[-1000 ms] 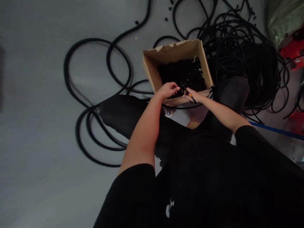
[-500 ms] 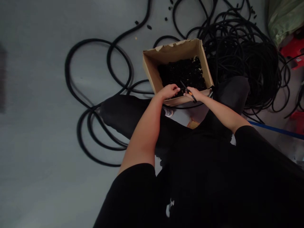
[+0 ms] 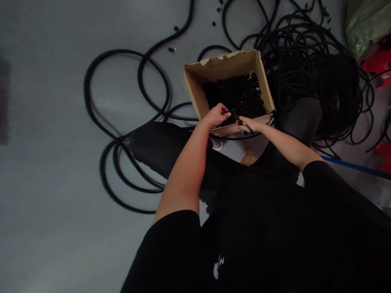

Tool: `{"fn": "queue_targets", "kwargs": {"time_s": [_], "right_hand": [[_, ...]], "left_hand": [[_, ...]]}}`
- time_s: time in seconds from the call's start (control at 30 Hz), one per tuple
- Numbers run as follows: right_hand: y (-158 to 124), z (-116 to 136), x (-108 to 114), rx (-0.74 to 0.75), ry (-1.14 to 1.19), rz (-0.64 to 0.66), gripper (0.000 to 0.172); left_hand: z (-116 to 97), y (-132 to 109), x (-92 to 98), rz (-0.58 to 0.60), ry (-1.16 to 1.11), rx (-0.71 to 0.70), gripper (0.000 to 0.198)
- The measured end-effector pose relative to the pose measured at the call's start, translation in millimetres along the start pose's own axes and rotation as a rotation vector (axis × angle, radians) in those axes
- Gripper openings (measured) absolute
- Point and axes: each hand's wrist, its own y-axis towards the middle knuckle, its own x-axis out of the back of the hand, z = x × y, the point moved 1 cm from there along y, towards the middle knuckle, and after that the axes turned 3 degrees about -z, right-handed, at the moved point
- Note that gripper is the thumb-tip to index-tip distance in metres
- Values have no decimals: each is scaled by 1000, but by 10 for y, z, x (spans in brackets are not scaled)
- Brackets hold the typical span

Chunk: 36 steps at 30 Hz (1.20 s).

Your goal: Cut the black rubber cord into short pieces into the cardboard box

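Over the near side of an open cardboard box, my two hands are close together. My right hand is closed around scissors with black and orange handles, whose dark blades point up and left toward my other hand. My left hand is closed in a pinch just left of the blades, on what looks like a small black piece; the fingers hide most of it. Many short black pieces, with a few tan bits among them, cover the bottom of the box.
A large tangle of black hose lies right of the box, and loose hose loops spread left. Small black pieces are scattered on the grey floor. A greenish sack and red objects stand at the right.
The scissors and both hands have shifted slightly at the box. On the floor beyond, a black piece has gone from its earlier spot, and one now lies lower left beside a yellowish bit.
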Motion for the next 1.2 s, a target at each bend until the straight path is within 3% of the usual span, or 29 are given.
{"fn": "queue_targets", "kwargs": {"time_s": [0.1, 0.2, 0.47, 0.77, 1.03, 1.2], "right_hand": [[0, 20, -7, 94, -15, 22, 24], [-17, 93, 8, 49, -72, -31, 23], [-70, 317, 159, -55, -203, -298, 23], [-80, 176, 114, -61, -85, -182, 25], [-131, 304, 172, -45, -240, -261, 25], [-148, 319, 163, -38, -216, -253, 26]], "left_hand": [[-63, -53, -27, 70, -41, 25, 33], [-115, -80, -38, 115, -134, -2, 37], [-88, -42, 23, -1, -90, -22, 31], [-143, -68, 40, 95, -23, -30, 13], [-44, -3, 53, 111, 71, -67, 26], [-53, 7, 43, 90, 99, -62, 33]]}}
